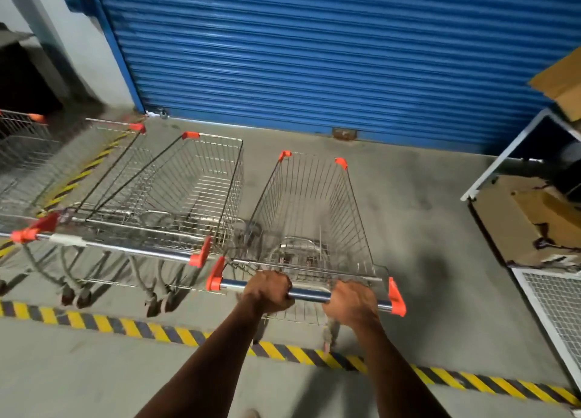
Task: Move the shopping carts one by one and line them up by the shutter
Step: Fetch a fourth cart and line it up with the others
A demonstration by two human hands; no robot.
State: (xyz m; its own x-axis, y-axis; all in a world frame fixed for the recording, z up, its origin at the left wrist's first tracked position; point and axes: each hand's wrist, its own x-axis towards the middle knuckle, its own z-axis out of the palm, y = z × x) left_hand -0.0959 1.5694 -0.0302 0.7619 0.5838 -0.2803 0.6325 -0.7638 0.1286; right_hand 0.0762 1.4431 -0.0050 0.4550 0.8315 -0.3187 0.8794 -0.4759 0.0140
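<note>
I see the left hand (269,290) and right hand (352,303) both clenched around the shopping cart (309,216) handle bar (306,293). Basket extends ahead of them toward the blue shutter (314,50), just beside the parked carts (151,194).

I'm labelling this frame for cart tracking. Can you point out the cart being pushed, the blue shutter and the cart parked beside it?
pushed cart (309,294): head view, on the handle bar between the hands.
blue shutter (314,50): head view, mid slats.
parked cart (125,244): head view, on its handle bar.
</note>
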